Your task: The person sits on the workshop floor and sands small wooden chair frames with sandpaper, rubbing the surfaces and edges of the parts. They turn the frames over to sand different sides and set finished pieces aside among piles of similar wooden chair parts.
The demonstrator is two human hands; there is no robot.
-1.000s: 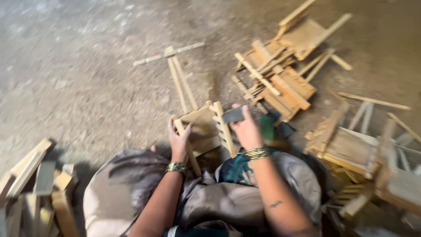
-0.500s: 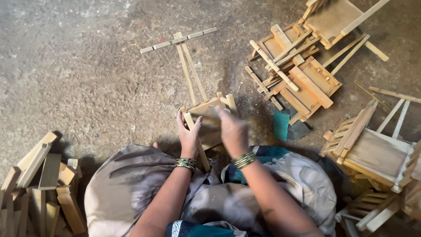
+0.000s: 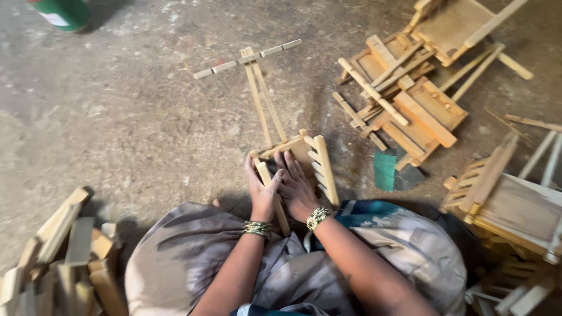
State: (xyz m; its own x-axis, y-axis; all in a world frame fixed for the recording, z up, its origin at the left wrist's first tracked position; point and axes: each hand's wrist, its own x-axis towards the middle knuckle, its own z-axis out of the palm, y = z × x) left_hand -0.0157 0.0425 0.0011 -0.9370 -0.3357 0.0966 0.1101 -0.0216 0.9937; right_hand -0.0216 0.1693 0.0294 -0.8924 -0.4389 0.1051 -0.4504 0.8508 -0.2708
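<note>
A small wooden frame (image 3: pixel 319 161) made of light slats stands on the concrete floor just in front of my knees. My left hand (image 3: pixel 261 190) grips a slat on the frame's left side, fingers wrapped around it. My right hand (image 3: pixel 297 188) lies on the frame's middle, fingers spread over the wood and touching my left hand. Two long thin sticks with a crossbar (image 3: pixel 249 58) run from the frame away from me along the floor. Both wrists wear beaded bangles.
A heap of finished wooden frames (image 3: pixel 404 99) lies at the upper right, more frames (image 3: pixel 509 205) at the right edge. Loose wooden blocks (image 3: pixel 64 251) are piled at the lower left. A green sheet (image 3: pixel 386 171) lies beside the frame. A green can (image 3: pixel 64 11) stands far left.
The green sheet that was in my right hand now lies on the floor. My right hand has come onto the frame beside my left hand. The view has tilted downward.
</note>
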